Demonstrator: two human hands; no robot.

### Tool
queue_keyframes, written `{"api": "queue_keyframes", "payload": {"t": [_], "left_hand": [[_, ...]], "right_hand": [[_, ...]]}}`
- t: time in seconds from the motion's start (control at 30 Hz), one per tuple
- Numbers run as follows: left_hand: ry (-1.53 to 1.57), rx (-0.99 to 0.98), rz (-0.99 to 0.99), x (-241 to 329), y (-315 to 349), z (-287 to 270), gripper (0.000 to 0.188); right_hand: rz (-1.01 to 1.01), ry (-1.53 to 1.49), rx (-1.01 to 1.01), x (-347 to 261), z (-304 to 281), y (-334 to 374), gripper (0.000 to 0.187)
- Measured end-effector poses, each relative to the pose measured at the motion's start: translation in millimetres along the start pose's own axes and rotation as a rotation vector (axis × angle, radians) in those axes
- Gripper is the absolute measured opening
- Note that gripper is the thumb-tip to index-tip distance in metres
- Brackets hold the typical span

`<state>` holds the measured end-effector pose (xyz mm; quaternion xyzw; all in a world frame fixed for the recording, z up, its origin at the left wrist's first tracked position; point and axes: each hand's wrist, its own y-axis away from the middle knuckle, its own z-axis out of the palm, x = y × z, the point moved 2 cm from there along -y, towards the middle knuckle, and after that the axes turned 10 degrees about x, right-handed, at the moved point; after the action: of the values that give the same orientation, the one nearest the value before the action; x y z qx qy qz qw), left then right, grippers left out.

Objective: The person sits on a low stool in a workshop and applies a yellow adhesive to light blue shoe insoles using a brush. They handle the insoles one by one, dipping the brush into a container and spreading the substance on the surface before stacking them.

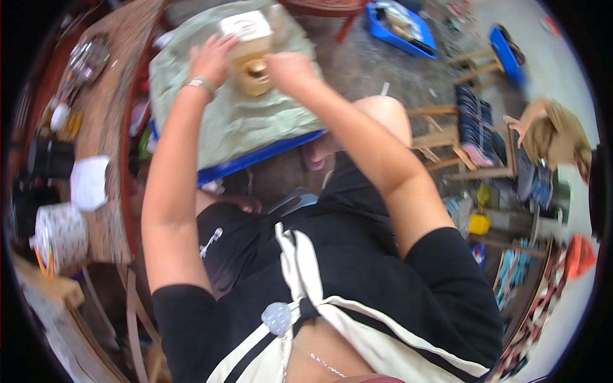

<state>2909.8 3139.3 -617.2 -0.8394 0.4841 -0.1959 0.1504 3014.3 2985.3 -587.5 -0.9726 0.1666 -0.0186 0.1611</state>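
Note:
A block-like tan thing with a white top (246, 27) stands on the sheet-covered table. Against its near side is a round tan piece (254, 78) with a golden, hollow-looking middle; blur hides its exact kind. My left hand (212, 60), a band at its wrist, reaches the left side of the block with fingers stretched out. At the right edge of the round piece my right hand (290, 71) is closed, and what its fingers hold is hidden. A crumpled grey-green sheet (239, 131) lies under these things.
A blue edge (262, 156) shows below the sheet. On the left a wooden bench (105, 121) bears jars, paper and a tissue roll (60, 236). Blue trays (402, 32) and wooden stools (440, 137) stand to the right, near another person (555, 137).

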Motion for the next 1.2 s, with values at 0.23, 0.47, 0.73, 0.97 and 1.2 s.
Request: {"api": "queue_keyframes", "payload": {"t": [0.23,0.47,0.73,0.97,1.2], "left_hand": [[-0.029,-0.062,-0.057,1,5,-10,0.056],[0.016,-0.084,-0.104,4,3,-10,0.056],[0.053,-0.071,-0.108,3,0,-3,0.062],[0.129,-0.065,-0.115,-4,-1,-1,0.065],[0.166,-0.042,-0.125,-4,0,-5,0.064]], "right_hand": [[-0.017,-0.058,0.06,6,-16,8,0.019],[-0.079,-0.118,0.11,11,-39,27,0.015],[-0.056,-0.159,0.178,12,-80,43,0.012],[-0.061,-0.17,0.275,8,-110,34,0.012],[-0.074,-0.174,0.298,14,-110,18,0.011]]}}
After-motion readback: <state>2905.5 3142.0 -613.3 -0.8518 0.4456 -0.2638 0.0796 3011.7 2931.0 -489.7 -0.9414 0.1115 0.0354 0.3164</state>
